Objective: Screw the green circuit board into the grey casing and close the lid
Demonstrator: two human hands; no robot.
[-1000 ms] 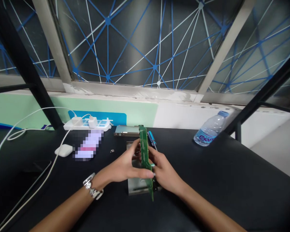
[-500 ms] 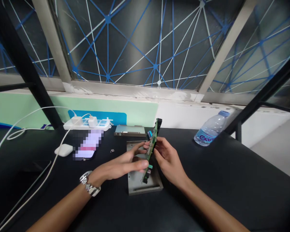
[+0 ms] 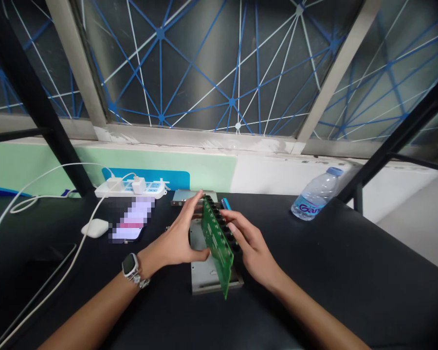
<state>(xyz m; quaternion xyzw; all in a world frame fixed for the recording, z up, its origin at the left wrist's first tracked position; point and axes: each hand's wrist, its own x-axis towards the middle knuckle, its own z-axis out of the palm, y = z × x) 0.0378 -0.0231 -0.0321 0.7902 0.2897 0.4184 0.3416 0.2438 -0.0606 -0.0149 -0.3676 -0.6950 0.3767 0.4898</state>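
We hold a green circuit board [image 3: 216, 243] steeply on edge, its flatter face turned left and black components [image 3: 219, 218] lining its other side. Behind it we see a shallow grey metal tray [image 3: 204, 276] lying flat, partly hidden.

So the circuit board [image 3: 217, 248] looks like glossy laminate on its flat face, with plastic-looking connectors [image 3: 222, 222], kinda matt. Tray [image 3: 203, 278] is bare metal, dull satin sheen. Counter [image 3: 332, 272] is matt and pretty smooth. Bottle [image 3: 316, 194] is clear shiny plastic, power strip [image 3: 156, 188] is smooth plastic too, and the watch band [image 3: 136, 278] looks like polished metal.
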